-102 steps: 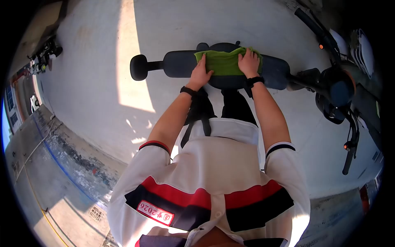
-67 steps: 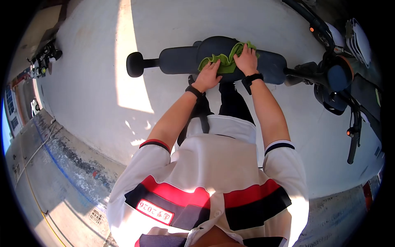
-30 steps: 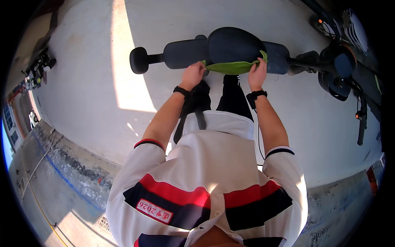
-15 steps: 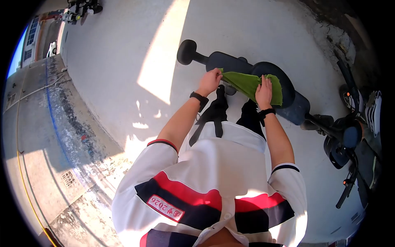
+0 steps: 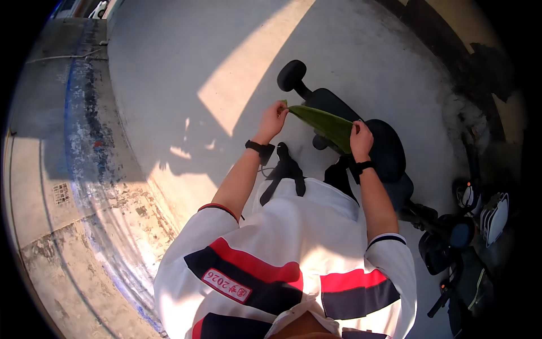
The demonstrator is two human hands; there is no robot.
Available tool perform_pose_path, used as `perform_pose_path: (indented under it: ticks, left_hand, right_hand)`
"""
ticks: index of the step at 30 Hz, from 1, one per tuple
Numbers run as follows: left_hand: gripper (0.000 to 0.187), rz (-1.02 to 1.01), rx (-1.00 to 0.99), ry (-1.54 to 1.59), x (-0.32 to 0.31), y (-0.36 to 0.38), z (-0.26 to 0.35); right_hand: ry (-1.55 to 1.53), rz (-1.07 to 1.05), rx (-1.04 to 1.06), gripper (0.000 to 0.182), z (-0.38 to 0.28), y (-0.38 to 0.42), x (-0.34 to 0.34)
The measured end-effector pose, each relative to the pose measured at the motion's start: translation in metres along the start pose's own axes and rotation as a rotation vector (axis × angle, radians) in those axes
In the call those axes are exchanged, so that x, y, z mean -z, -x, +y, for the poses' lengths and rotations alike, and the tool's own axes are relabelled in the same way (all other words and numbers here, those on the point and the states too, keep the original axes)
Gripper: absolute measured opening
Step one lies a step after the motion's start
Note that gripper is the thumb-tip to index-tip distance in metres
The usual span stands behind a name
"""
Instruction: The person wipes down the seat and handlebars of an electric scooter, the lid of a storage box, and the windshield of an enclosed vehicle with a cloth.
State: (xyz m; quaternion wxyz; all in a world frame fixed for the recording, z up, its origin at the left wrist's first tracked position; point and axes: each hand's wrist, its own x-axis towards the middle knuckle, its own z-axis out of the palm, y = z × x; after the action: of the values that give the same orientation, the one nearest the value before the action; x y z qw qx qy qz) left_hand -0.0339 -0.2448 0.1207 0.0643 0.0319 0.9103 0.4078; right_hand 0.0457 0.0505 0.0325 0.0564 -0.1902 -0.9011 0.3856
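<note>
A green cloth [image 5: 327, 124] is stretched between my two hands. My left hand [image 5: 273, 121] pinches its far left corner, with the floor beneath. My right hand [image 5: 361, 140] is closed on the cloth's right end, beside the round black seat [image 5: 388, 150] of an electric scooter. Behind the cloth lies a second dark seat section [image 5: 332, 104], ending in a rounded black pad [image 5: 292, 75] at the far left. The cloth covers part of that section from view. Black bands are on both my wrists.
The scooter's handlebars and dark mirrors [image 5: 451, 231] are at the right, near a stack of pale flat pieces [image 5: 494, 219]. A pale concrete floor [image 5: 169, 85] with a sunlit patch surrounds it. A weathered wall [image 5: 84, 147] runs along the left.
The cloth has come up off the round seat and is pulled taut between my hands. My right hand has gone from lying flat on it to gripping it. The view has turned.
</note>
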Motion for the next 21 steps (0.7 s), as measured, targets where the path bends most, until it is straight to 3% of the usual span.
perform_pose_path:
  ticks: [6,14,21]
  left_hand:
    - [0.014,0.047,-0.107,0.064,0.055,-0.013,-0.054]
    - [0.013,0.07,-0.176,0.168,0.163,-0.013,-0.102]
    - [0.013,0.309,-0.221,0.259,0.218,-0.034,-0.133]
  right_hand:
    - [0.051,-0.023,0.023,0.019,-0.052,-0.002,-0.023]
    - [0.021,0.103,0.091,0.017,-0.153,-0.002,-0.089]
    - [0.044,0.025,0.214,0.013,-0.23,0.002,-0.107]
